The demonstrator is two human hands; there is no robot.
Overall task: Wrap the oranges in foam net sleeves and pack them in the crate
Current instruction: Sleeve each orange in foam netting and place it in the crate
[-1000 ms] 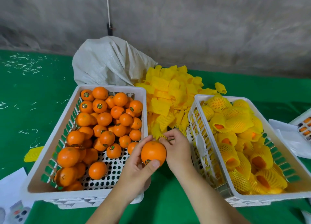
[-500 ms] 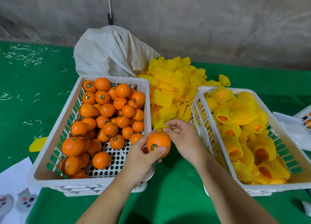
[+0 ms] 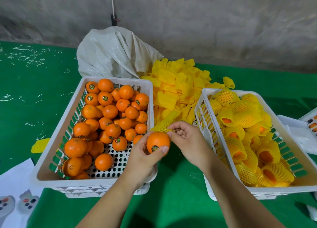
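Green mat (image 3: 42, 90); orange (image 3: 157, 142) sticker (image 3: 154, 148) unreadable.

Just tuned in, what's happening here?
A person is sleeving oranges. The left hand grips a bare orange between the two crates, while the right hand pinches a yellow foam sleeve at its top. The left crate holds bare oranges; the right crate holds wrapped ones.

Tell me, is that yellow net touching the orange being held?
Touching. The head view shows the foam net sleeve lying against the top of the orange.
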